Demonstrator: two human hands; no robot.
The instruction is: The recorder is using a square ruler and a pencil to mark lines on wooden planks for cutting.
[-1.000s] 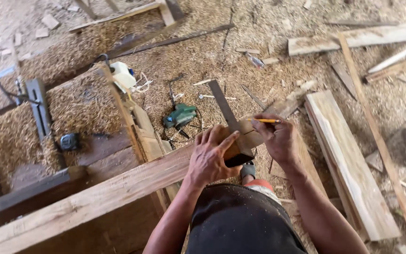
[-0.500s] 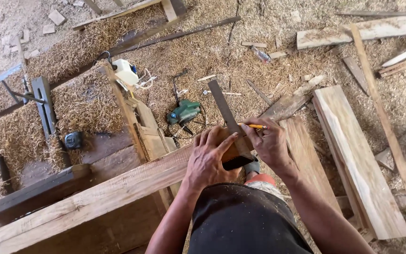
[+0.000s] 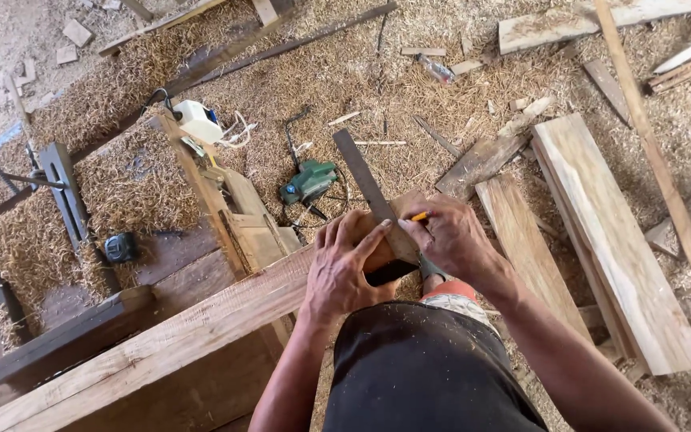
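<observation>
Steadily, the left hand (image 3: 345, 268) is pinning the try square (image 3: 373, 204) flat on the beam (image 3: 201, 328) while the right hand (image 3: 449, 240), at three o'clock, is pinching a pencil (image 3: 419, 216) tight against the blade.

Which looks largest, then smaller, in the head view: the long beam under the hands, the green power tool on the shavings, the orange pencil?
1. Long beam, by far, though it lies nearest the camera.
2. Green power tool.
3. Orange pencil, mostly hidden in the right hand.

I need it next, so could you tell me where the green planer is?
The green planer lies on the shavings in the middle of the head view, just left of the square's blade, beyond the left hand.
</observation>
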